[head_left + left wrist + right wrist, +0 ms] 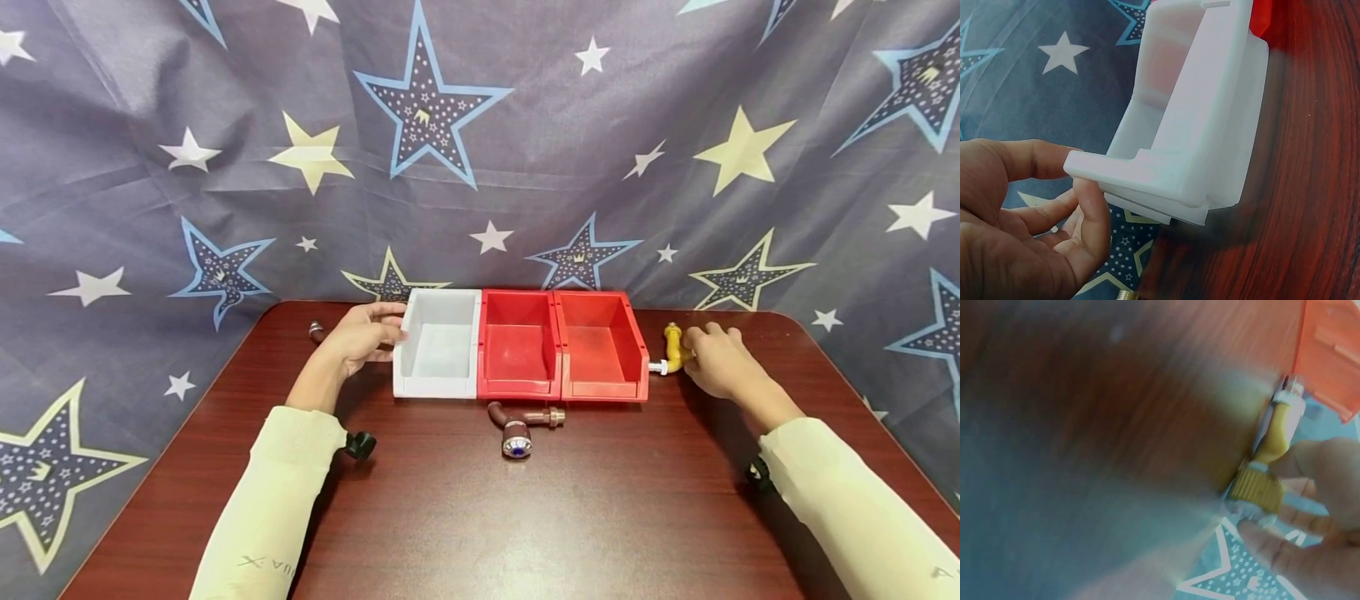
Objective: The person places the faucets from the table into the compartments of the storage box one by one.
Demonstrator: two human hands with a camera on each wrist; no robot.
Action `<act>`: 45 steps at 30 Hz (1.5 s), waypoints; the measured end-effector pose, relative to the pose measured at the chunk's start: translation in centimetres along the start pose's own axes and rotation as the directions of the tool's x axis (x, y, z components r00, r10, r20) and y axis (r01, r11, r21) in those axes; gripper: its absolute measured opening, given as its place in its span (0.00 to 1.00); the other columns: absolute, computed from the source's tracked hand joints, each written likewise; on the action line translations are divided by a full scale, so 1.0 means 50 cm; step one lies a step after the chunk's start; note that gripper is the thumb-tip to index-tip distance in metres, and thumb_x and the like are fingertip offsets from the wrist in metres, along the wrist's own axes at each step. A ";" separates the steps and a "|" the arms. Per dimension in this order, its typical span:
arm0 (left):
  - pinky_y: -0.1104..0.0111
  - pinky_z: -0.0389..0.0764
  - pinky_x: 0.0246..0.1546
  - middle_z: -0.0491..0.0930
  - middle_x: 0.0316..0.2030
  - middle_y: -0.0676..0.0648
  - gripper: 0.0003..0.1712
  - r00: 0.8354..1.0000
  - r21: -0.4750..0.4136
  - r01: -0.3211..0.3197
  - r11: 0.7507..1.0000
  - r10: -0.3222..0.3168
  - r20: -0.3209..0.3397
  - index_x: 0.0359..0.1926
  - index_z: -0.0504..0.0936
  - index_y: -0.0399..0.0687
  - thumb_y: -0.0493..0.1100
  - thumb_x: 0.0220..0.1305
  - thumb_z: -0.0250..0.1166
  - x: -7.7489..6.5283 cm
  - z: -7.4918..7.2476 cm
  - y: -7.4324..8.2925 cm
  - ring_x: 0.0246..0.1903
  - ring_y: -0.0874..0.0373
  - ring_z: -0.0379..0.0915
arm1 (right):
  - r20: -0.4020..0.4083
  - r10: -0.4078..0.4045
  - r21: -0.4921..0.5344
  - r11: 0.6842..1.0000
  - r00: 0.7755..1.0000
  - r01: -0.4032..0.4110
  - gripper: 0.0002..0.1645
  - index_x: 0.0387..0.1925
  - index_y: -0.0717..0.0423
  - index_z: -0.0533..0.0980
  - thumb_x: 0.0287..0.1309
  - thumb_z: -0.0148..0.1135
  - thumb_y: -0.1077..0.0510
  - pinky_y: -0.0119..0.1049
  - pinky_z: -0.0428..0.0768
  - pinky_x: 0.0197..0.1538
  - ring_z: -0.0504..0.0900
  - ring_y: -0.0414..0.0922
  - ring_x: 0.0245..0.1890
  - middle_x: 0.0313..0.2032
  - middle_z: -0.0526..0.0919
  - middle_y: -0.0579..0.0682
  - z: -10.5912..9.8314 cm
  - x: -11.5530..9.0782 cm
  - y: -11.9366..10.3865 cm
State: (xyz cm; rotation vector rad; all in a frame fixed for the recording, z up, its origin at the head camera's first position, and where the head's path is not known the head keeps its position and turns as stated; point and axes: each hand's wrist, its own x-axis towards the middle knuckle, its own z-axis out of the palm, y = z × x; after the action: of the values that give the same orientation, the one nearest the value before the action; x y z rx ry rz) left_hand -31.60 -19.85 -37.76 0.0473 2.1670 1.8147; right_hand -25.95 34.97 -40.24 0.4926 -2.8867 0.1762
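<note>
My left hand (360, 337) is at the left side of a white bin (438, 390), thumb and finger pinching its rim in the left wrist view. Joined to the white bin are a red bin (517, 388) in the middle and an orange-red bin (604, 390) on the right. On the right, the fingers of my right hand (722, 360) grip a yellow valve (673, 350) around its ribbed knob; its white threaded end points at the orange-red bin. A brown valve (517, 425) with a silver and blue knob lies in front of the bins.
Behind my left hand, another dark fitting (317, 331) with a silver end lies partly hidden. The brown wooden table (600, 517) reaches back to a grey-blue curtain (525, 200) printed with stars, close behind the bins.
</note>
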 end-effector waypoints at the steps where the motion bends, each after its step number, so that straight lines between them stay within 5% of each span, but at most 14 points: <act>1: 0.68 0.83 0.33 0.70 0.61 0.33 0.38 1.000 0.000 0.001 1.000 -0.001 0.000 0.75 0.62 0.38 0.28 0.65 0.62 0.000 0.000 0.000 0.39 0.57 0.81 | 0.000 -0.017 0.004 1.000 1.000 0.017 0.16 0.39 0.70 0.76 0.45 0.65 0.67 0.59 0.67 0.45 0.76 0.62 0.43 0.36 0.80 0.62 -0.001 0.000 0.003; 18: 0.68 0.83 0.34 0.70 0.61 0.35 0.38 1.000 -0.006 0.008 1.000 -0.008 -0.002 0.75 0.62 0.39 0.29 0.66 0.62 0.002 0.000 -0.002 0.39 0.58 0.80 | -0.031 -0.192 -0.013 0.981 0.981 0.192 0.21 0.40 0.66 0.77 0.38 0.71 0.72 0.54 0.67 0.46 0.75 0.58 0.42 0.36 0.79 0.60 -0.005 -0.007 0.032; 32: 0.68 0.83 0.34 0.69 0.63 0.34 0.38 1.000 -0.008 0.008 1.000 -0.008 -0.004 0.75 0.62 0.39 0.28 0.66 0.61 0.002 0.000 -0.002 0.40 0.57 0.80 | -0.021 -0.155 -0.043 0.987 0.988 0.154 0.18 0.34 0.66 0.73 0.37 0.71 0.71 0.54 0.65 0.45 0.74 0.57 0.38 0.31 0.75 0.57 0.002 0.004 0.016; 41: 0.68 0.83 0.35 0.68 0.63 0.34 0.38 1.000 -0.007 0.007 1.000 -0.007 0.001 0.75 0.62 0.40 0.29 0.65 0.62 0.003 -0.002 -0.004 0.41 0.56 0.80 | 0.033 -0.020 -0.007 1.000 0.999 0.021 0.23 0.36 0.63 0.72 0.36 0.74 0.69 0.57 0.72 0.38 0.68 0.64 0.37 0.36 0.74 0.62 0.006 0.008 0.014; 45: 0.68 0.83 0.35 0.68 0.63 0.34 0.38 1.000 -0.003 0.004 1.000 -0.004 0.002 0.75 0.62 0.40 0.28 0.66 0.61 0.004 -0.003 -0.005 0.41 0.56 0.80 | 0.034 -0.055 -0.017 0.998 0.998 0.056 0.23 0.37 0.64 0.73 0.35 0.75 0.69 0.56 0.68 0.43 0.69 0.63 0.37 0.36 0.75 0.62 0.004 0.010 0.015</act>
State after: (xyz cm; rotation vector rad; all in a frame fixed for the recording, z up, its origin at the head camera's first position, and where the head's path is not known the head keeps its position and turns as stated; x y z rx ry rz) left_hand -31.79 -20.00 -38.01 0.0443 2.1611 1.8155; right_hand -26.69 35.50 -40.41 0.5770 -2.9001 0.1351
